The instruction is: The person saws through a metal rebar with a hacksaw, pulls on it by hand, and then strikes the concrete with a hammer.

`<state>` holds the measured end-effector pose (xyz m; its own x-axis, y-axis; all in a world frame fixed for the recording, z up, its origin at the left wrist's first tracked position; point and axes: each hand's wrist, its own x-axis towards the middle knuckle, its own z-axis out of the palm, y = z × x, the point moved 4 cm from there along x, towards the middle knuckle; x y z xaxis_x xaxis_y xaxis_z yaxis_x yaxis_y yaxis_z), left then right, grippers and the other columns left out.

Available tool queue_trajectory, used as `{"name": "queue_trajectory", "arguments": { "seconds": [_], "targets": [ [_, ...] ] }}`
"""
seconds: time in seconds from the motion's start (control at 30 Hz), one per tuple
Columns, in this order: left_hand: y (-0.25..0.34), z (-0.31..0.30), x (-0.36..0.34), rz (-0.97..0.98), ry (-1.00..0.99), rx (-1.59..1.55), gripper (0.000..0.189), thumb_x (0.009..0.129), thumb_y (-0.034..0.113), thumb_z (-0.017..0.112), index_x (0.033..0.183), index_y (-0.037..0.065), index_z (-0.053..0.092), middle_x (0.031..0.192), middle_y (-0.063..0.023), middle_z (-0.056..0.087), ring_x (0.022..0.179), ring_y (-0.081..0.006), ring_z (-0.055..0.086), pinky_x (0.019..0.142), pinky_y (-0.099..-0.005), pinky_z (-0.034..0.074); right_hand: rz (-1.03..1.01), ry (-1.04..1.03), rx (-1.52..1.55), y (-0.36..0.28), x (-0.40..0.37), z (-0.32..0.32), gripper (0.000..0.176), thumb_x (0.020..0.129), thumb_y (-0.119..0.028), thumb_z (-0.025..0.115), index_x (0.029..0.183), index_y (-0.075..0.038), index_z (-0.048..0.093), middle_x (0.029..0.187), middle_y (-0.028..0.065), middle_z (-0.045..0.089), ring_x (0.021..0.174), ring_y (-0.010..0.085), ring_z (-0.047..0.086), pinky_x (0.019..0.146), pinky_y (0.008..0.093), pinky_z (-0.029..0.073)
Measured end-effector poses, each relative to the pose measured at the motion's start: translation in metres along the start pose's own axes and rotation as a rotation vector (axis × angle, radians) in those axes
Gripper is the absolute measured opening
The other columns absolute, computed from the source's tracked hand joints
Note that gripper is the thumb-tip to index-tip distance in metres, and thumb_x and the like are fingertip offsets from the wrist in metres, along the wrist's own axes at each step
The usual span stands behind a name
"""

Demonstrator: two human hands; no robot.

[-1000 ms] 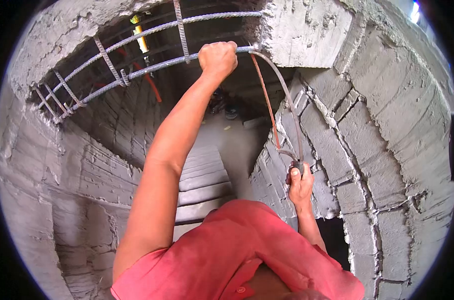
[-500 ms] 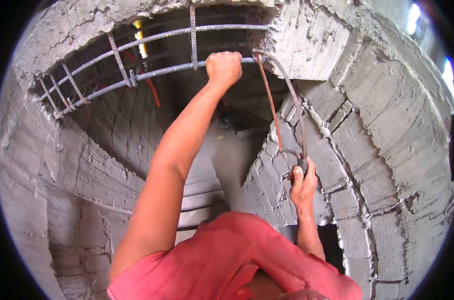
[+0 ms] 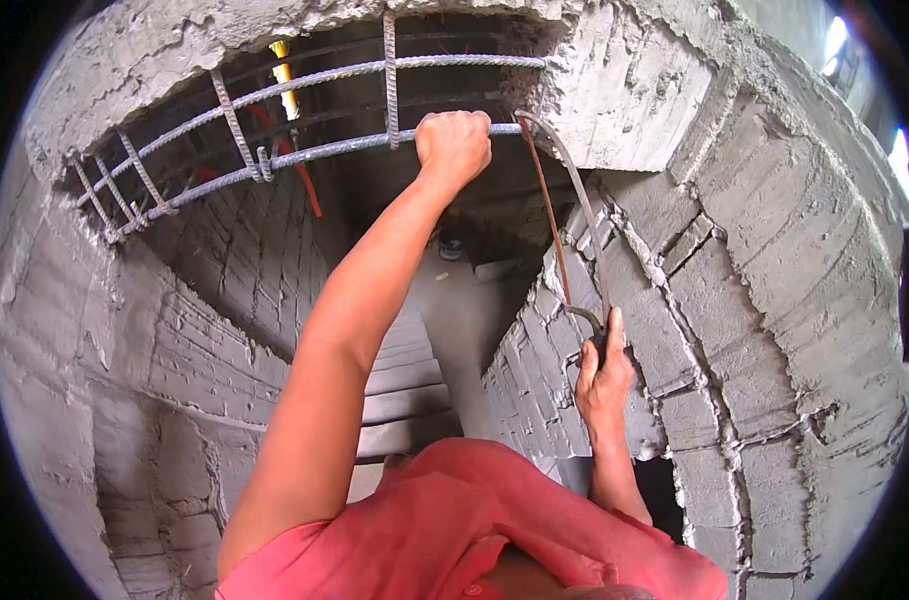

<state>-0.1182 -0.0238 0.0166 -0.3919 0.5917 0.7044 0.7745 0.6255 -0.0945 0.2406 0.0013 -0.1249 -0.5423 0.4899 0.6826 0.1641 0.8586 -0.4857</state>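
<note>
My left hand (image 3: 454, 150) is closed around the lower ribbed rebar (image 3: 339, 148), near its right end, with the arm stretched forward. In my right hand (image 3: 604, 388) is the handle of a hacksaw (image 3: 586, 200), the index finger laid forward along it. The saw has a bowed metal frame and a thin rusty blade (image 3: 547, 205). Its far end is up at the rebar, close to the broken concrete block (image 3: 629, 95) where the bar enters. A second long rebar (image 3: 374, 70) runs above, joined to the lower one by short cross bars (image 3: 391, 80).
Rough concrete walls curve around both sides, with cracked blockwork (image 3: 754, 330) at right. Steps (image 3: 404, 405) lie in the well below me, leading to a dark floor with a small container (image 3: 450, 246). A yellow object (image 3: 285, 85) hangs behind the bars beside an orange strip (image 3: 306, 185).
The view has shifted slightly, so the bars sit a little lower. My right thumb and index finger have straightened along the saw handle. My left hand keeps its hold on the rebar.
</note>
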Motion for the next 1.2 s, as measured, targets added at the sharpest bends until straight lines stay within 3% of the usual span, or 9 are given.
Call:
{"name": "queue_trajectory", "arguments": {
  "seconds": [0.13,0.3,0.4,0.5,0.53,0.7,0.83,1.13,1.2],
  "targets": [
    [0.000,0.002,0.001,-0.029,0.013,0.002,0.019,0.078,0.031,0.074,0.082,0.013,0.074,0.079,-0.0110,0.075,0.074,-0.0299,0.075,0.066,-0.0441,0.059,0.135,-0.101,0.097,-0.001,0.004,-0.001,0.070,0.094,0.007,0.058,0.158,-0.001,0.032,0.121,0.0356,0.064,0.085,0.0493,0.067,0.075,0.0443,0.054],
    [0.000,0.003,0.000,-0.027,0.048,-0.008,0.018,0.076,0.031,0.074,0.081,0.014,0.075,0.076,-0.0116,0.074,0.071,-0.0306,0.075,0.065,-0.0435,0.059,-0.070,0.015,0.028,-0.014,0.019,0.001,0.064,0.094,0.008,0.057,0.155,-0.003,0.039,0.127,0.0324,0.063,0.094,0.0485,0.069,0.076,0.0414,0.055],
    [0.002,0.001,0.000,-0.054,0.028,0.013,0.017,0.075,0.031,0.074,0.080,0.015,0.076,0.075,-0.0120,0.074,0.070,-0.0315,0.074,0.063,-0.0436,0.058,0.135,-0.112,0.090,-0.014,0.017,-0.003,0.063,0.094,0.006,0.057,0.154,-0.004,0.042,0.134,0.0302,0.060,0.105,0.0477,0.068,0.081,0.0407,0.055],
    [0.001,0.010,0.003,-0.079,0.075,0.039,0.017,0.075,0.031,0.074,0.077,0.014,0.075,0.073,-0.0121,0.074,0.069,-0.0318,0.074,0.062,-0.0450,0.058,0.063,-0.105,-0.011,-0.032,0.047,-0.039,0.062,0.097,-0.001,0.054,0.157,-0.005,0.038,0.143,0.0280,0.054,0.112,0.0466,0.066,0.086,0.0422,0.055],
    [0.001,0.006,0.001,-0.049,0.084,0.037,0.018,0.075,0.031,0.074,0.077,0.014,0.075,0.073,-0.0119,0.074,0.069,-0.0321,0.074,0.063,-0.0461,0.058,-0.161,-0.088,-0.096,-0.038,0.063,-0.056,0.062,0.099,-0.003,0.054,0.158,-0.006,0.037,0.143,0.0272,0.055,0.110,0.0467,0.067,0.083,0.0424,0.055],
    [-0.001,-0.001,-0.004,0.028,0.104,-0.027,0.023,0.080,0.036,0.073,0.082,0.013,0.074,0.080,-0.0150,0.075,0.075,-0.0338,0.074,0.067,-0.0476,0.059,0.039,-0.270,-0.036,-0.064,0.065,-0.073,0.064,0.098,0.000,0.054,0.158,-0.006,0.034,0.146,0.0274,0.052,0.126,0.0473,0.055,0.098,0.0451,0.052],
    [0.001,-0.008,-0.002,-0.007,0.021,-0.009,0.025,0.080,0.037,0.074,0.084,0.012,0.075,0.082,-0.0140,0.075,0.078,-0.0331,0.075,0.070,-0.0464,0.058,-0.086,-0.059,0.028,-0.030,0.037,-0.029,0.065,0.097,0.004,0.054,0.158,-0.007,0.036,0.143,0.0298,0.054,0.119,0.0503,0.059,0.093,0.0479,0.053],
    [0.000,-0.011,-0.002,0.010,-0.053,-0.076,0.028,0.080,0.035,0.076,0.089,0.009,0.072,0.085,-0.0137,0.074,0.082,-0.0345,0.073,0.073,-0.0486,0.056,0.026,-0.148,0.181,-0.033,0.162,0.026,0.063,0.101,-0.009,0.053,0.159,-0.019,0.033,0.141,0.0258,0.057,0.120,0.0528,0.055,0.095,0.0546,0.050],
    [0.008,-0.022,-0.013,0.045,0.191,-0.097,0.024,0.079,0.031,0.076,0.089,0.010,0.072,0.091,-0.0124,0.072,0.088,-0.0332,0.069,0.079,-0.0482,0.050,-0.137,-0.051,0.195,-0.028,0.160,0.026,0.063,0.101,-0.011,0.053,0.159,-0.018,0.033,0.143,0.0253,0.056,0.122,0.0526,0.055,0.100,0.0544,0.048]
  ]
}}
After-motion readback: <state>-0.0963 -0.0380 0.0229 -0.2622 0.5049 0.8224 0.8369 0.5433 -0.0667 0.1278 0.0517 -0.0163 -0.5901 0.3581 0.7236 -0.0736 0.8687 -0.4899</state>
